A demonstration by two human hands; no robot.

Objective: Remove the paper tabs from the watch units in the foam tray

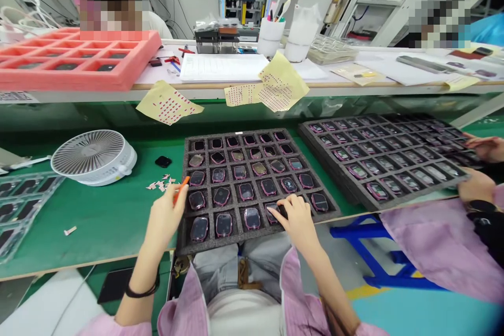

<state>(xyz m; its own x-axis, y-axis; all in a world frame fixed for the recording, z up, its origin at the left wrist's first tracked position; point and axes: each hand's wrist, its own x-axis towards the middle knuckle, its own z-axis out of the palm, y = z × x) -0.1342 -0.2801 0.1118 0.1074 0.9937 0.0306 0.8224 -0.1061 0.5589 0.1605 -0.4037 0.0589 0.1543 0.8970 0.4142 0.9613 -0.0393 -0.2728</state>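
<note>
A dark foam tray with rows of small watch-like units in its compartments lies on the green table in front of me. My left hand is closed around an orange tool at the tray's left edge. Over the front row, my right hand reaches into a compartment, its fingers on a unit; part of that unit is hidden by the fingers. To the right of it, one front-row compartment is mostly covered by the hand. Small pale strips lie scattered left of the tray, below a loose black unit.
A white round fan and a clear plastic tray stand at left. More foam trays are stacked at right, beside another person's hands. A shelf above holds a pink foam tray, papers and hanging yellow sheets.
</note>
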